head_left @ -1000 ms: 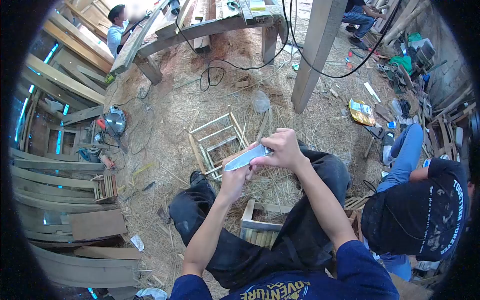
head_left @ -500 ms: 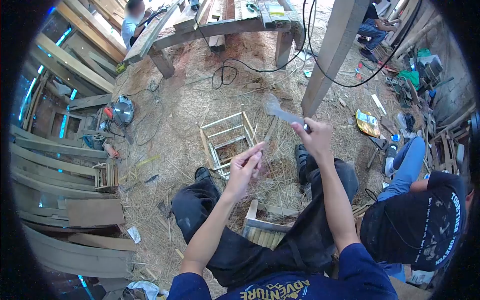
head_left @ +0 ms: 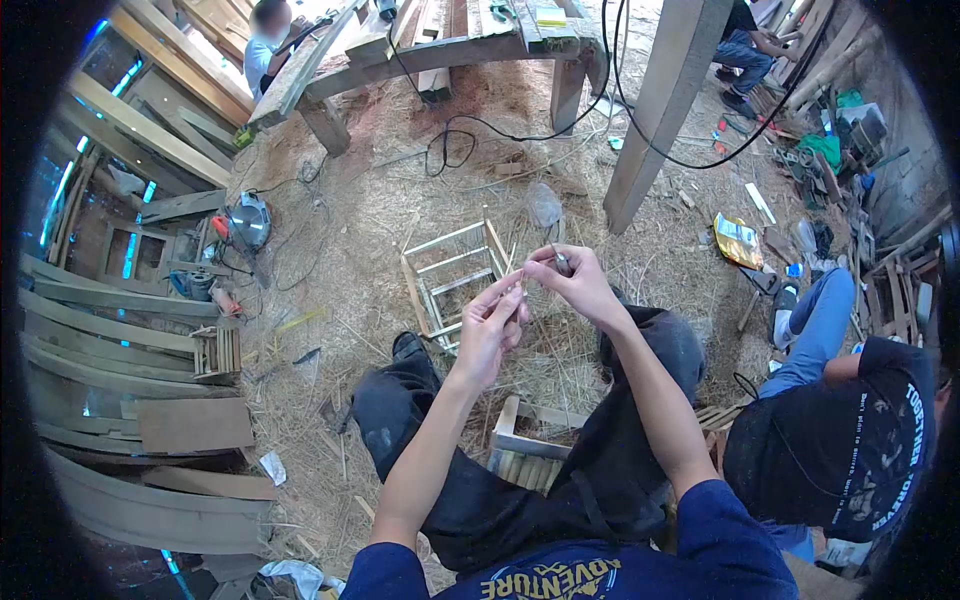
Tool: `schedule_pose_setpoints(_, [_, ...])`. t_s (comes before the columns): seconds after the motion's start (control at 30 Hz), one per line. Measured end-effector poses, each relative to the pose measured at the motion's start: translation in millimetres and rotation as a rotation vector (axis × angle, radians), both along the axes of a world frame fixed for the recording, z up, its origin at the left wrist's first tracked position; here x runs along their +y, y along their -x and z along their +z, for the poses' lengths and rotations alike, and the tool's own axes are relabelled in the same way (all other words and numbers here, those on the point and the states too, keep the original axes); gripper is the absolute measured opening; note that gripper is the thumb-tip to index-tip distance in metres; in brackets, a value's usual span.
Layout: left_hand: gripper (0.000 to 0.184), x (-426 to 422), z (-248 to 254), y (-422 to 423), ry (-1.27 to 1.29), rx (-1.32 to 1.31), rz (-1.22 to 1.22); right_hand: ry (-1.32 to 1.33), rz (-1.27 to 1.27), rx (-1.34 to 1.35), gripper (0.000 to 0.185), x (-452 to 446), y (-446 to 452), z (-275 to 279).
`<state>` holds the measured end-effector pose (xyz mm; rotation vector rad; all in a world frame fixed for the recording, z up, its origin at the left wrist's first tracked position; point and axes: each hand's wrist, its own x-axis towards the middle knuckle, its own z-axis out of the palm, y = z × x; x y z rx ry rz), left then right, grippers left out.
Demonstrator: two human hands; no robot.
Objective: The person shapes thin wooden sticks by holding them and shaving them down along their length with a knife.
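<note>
My left hand (head_left: 492, 325) is closed in a pinch, with a thin strip of wood or bamboo (head_left: 524, 281) at its fingertips. Close beside it, my right hand (head_left: 578, 284) is wrapped round the handle of a knife (head_left: 561, 264). The blade is seen nearly edge-on, so little of it shows. The two hands almost meet, and I cannot tell whether the blade touches the strip. Beyond them on the floor stands a small open wooden frame (head_left: 455, 243). Between my legs is a wooden piece with a row of slats (head_left: 525, 470).
A clear plastic bag (head_left: 543, 205) lies past my hands. A circular saw (head_left: 247, 222) rests at left. A wooden post (head_left: 655, 125) and heavy workbench (head_left: 430, 70) stand ahead, with cables hanging. One person (head_left: 830, 440) sits close at right; others work farther back. Shavings cover the floor.
My right hand has moved left and slightly down, bringing the knife beside my left hand. The blade has turned from broadside to nearly edge-on. My left hand has barely moved.
</note>
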<state>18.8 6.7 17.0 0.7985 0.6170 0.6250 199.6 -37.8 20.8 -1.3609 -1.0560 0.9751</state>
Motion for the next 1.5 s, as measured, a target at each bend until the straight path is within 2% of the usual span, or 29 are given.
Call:
schedule_pose_setpoints(0.2, [0.038, -2, -1, -5, 0.04, -0.002, -0.028, 0.015, -0.022, 0.269, 0.018, 1, 4, 5])
schedule_pose_setpoints(0.4, [0.037, -5, 0, -6, -0.022, -0.004, -0.037, 0.048, 0.036, 0.386, 0.016, -3, -5, 6])
schedule_pose_setpoints(0.87, [0.036, -5, 0, 1, -0.034, 0.048, -0.182, 0.052, -0.186, 0.37, 0.024, -4, -15, 0])
schedule_pose_setpoints(1.03, [0.038, -6, 12, 11, 0.08, -0.031, -0.208, 0.056, -0.119, 0.41, 0.02, -7, -19, -9])
schedule_pose_setpoints(1.13, [0.039, 0, 6, 14, 0.107, -0.077, -0.147, 0.055, -0.098, 0.454, 0.017, -7, -20, -10])
schedule_pose_setpoints(1.33, [0.042, 5, 19, 13, 0.415, -0.317, 0.064, 0.129, -0.009, 0.497, 0.016, -10, -13, -13])
schedule_pose_setpoints(1.5, [0.035, 9, 7, 8, 0.041, -0.187, 0.122, 0.192, 0.114, 0.51, 0.016, -9, 3, -15])
